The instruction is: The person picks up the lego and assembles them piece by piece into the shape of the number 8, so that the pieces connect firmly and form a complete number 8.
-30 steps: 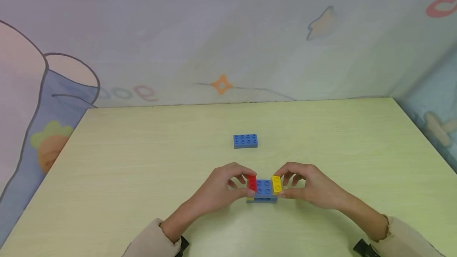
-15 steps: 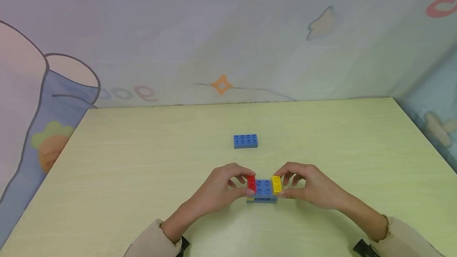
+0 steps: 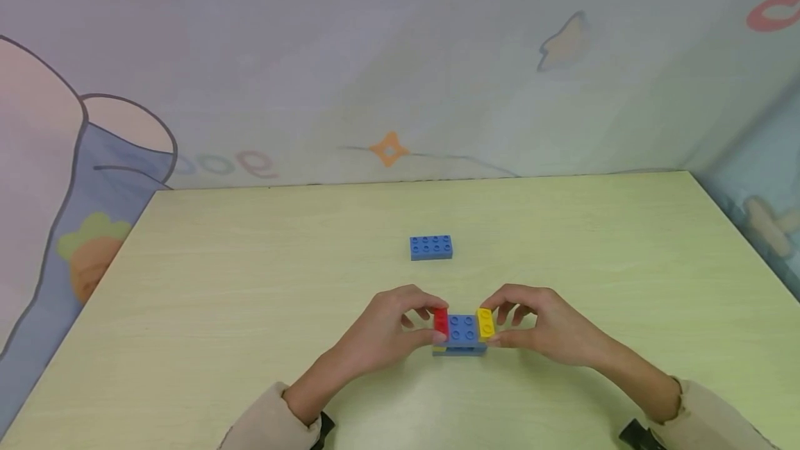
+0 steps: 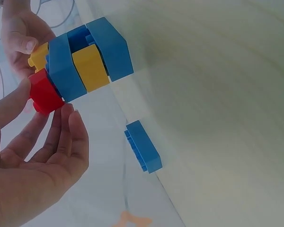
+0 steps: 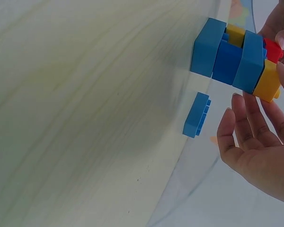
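Note:
A small stack of toy bricks stands on the table before me. Its bottom is a long blue brick (image 4: pixel 114 49); above that sit a yellow brick (image 4: pixel 90 67) at the left end and a darker blue brick (image 5: pixel 227 62) at the right. Another long blue brick (image 3: pixel 462 329) lies across them. My left hand (image 3: pixel 394 325) pinches a red brick (image 3: pixel 441 323) between thumb and fingertips at the stack's top left end. With thumb and forefinger my right hand (image 3: pixel 544 323) pinches a yellow brick (image 3: pixel 485 323) at the top right end. Blue studs show between the two.
A loose blue brick (image 3: pixel 431 247) lies studs up on the pale wooden table (image 3: pixel 250 283), beyond the stack. A printed cloth (image 3: pixel 400 75) hangs behind the table's far edge and along its sides.
The red brick shifts very slightly under the left fingers. Otherwise both hands and the stack keep their places.

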Action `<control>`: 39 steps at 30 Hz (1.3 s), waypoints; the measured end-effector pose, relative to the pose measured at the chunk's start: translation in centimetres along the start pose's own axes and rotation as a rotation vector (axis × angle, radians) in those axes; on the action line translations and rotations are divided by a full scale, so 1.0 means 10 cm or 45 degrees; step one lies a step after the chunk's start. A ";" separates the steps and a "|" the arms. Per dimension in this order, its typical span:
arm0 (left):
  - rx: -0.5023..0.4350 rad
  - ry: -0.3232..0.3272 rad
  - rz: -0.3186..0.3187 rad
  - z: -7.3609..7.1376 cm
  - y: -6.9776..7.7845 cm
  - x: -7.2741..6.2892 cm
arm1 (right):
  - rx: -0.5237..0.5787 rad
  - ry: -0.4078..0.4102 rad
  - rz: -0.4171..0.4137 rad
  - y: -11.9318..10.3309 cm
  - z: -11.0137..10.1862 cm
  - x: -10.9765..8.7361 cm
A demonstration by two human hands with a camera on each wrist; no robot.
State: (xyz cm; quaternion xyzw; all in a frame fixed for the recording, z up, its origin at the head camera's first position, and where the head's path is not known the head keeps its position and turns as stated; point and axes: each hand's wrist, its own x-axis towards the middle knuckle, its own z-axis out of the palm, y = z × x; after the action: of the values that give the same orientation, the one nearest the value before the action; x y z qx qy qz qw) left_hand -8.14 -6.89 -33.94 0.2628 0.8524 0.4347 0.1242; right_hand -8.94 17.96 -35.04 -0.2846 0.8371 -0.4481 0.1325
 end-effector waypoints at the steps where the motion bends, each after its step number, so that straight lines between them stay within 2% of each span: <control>1: 0.003 0.000 -0.004 0.00 0.00 0.00 | 0.001 0.002 0.000 0.00 0.00 0.00; 10: 0.013 0.000 -0.030 0.02 0.02 0.02 | 0.009 0.007 -0.013 0.01 0.00 0.00; 21: -0.001 0.031 0.007 0.03 -0.02 0.02 | 0.012 0.009 -0.013 0.02 0.00 0.00; 39: -0.033 0.053 0.021 0.06 -0.05 0.01 | -0.023 -0.014 0.027 0.01 0.00 0.01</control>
State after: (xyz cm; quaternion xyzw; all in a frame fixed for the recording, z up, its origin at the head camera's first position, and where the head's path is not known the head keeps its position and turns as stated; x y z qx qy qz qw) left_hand -8.15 -6.68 -34.72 0.2589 0.8470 0.4520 0.1062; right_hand -9.12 17.95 -35.13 -0.2794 0.8433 -0.4376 0.1392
